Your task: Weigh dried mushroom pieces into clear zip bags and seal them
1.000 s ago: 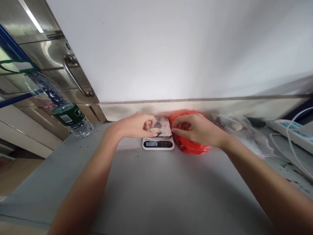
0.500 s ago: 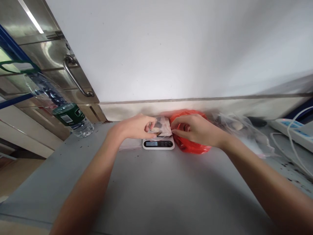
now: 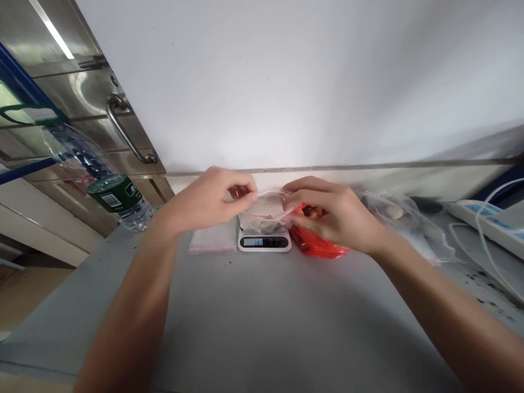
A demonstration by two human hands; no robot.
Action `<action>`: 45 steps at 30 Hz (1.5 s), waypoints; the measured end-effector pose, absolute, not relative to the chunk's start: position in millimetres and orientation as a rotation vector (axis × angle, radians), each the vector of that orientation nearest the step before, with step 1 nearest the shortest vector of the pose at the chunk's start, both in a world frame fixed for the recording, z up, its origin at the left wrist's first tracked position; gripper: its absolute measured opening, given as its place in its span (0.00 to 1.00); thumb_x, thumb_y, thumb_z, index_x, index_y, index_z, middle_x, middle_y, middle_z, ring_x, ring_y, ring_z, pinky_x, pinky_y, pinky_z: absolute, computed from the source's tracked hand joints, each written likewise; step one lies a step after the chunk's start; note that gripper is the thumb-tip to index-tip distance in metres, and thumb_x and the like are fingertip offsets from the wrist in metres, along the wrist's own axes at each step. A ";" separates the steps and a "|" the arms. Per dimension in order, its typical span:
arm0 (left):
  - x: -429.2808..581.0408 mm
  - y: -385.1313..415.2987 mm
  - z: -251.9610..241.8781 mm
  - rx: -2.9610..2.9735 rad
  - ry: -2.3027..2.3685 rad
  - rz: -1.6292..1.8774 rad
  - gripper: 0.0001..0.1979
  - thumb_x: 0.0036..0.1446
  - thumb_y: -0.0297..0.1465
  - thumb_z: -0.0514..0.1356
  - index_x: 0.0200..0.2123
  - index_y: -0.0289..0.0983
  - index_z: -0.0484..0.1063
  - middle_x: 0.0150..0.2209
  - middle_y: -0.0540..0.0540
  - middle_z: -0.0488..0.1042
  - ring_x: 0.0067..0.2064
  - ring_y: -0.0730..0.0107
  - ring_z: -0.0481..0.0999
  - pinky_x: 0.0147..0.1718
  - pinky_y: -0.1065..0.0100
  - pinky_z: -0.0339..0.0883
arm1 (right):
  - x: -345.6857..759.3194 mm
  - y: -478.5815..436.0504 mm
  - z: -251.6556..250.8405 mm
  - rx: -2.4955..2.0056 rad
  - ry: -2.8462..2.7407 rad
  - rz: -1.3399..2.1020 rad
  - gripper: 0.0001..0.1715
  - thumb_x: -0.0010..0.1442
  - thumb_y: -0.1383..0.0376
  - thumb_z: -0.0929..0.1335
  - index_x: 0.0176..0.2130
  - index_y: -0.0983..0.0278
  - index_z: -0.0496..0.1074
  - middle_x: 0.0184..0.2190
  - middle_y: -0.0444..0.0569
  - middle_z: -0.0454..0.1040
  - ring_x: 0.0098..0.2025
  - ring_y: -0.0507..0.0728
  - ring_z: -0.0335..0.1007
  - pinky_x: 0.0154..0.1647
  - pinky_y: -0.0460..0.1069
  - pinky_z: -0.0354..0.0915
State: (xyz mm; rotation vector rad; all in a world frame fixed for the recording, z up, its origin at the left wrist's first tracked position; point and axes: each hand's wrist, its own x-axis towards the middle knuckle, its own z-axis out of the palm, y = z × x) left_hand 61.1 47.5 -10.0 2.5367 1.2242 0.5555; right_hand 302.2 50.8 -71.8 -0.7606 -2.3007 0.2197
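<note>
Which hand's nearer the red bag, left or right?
Right. The right hand overlaps the red bag in view; contact is unclear. The left hand is farther off, left of the red bag, across the clear bag's mouth.

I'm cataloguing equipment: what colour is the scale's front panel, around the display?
The front panel is black; head view.

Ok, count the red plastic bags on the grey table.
1: the red plastic bag, right of the white digital scale, partly hidden by the right hand. No others show.
</note>
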 end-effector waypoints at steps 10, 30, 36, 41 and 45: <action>51.6 37.0 3.6 2.448 1.133 0.532 0.18 0.62 0.47 0.57 0.32 0.39 0.76 0.29 0.48 0.76 0.30 0.70 0.70 0.30 0.68 0.62 | 301.4 27.0 -35.8 -0.878 -1.985 0.665 0.19 0.58 0.50 0.74 0.30 0.62 0.78 0.29 0.50 0.81 0.30 0.55 0.74 0.29 0.51 0.70; 52.0 42.0 -1.6 2.408 1.124 0.663 0.12 0.60 0.40 0.62 0.31 0.38 0.79 0.31 0.48 0.81 0.32 0.70 0.75 0.37 0.69 0.69 | 326.5 40.1 -31.5 -0.886 -1.835 1.021 0.13 0.50 0.62 0.77 0.28 0.63 0.71 0.24 0.42 0.73 0.23 0.49 0.69 0.21 0.45 0.62; 55.7 40.2 -5.7 2.437 1.013 0.811 0.09 0.60 0.34 0.61 0.29 0.38 0.77 0.29 0.49 0.79 0.31 0.72 0.74 0.36 0.71 0.69 | 329.9 39.2 -28.7 -1.015 -1.864 1.031 0.18 0.48 0.59 0.77 0.38 0.62 0.73 0.25 0.45 0.78 0.25 0.52 0.72 0.23 0.47 0.65; 58.6 43.8 -10.6 2.476 0.959 0.840 0.10 0.61 0.34 0.61 0.29 0.38 0.76 0.28 0.50 0.79 0.31 0.72 0.75 0.34 0.71 0.69 | 329.8 39.2 -29.4 -1.027 -1.905 1.042 0.14 0.51 0.57 0.76 0.35 0.62 0.77 0.28 0.48 0.80 0.28 0.54 0.75 0.25 0.49 0.67; 61.0 44.5 -12.2 2.571 0.955 0.787 0.10 0.63 0.34 0.60 0.31 0.38 0.75 0.30 0.50 0.79 0.31 0.72 0.75 0.32 0.71 0.67 | 331.3 40.3 -31.5 -1.049 -2.022 0.979 0.14 0.53 0.55 0.76 0.37 0.61 0.79 0.30 0.50 0.81 0.29 0.56 0.75 0.27 0.51 0.69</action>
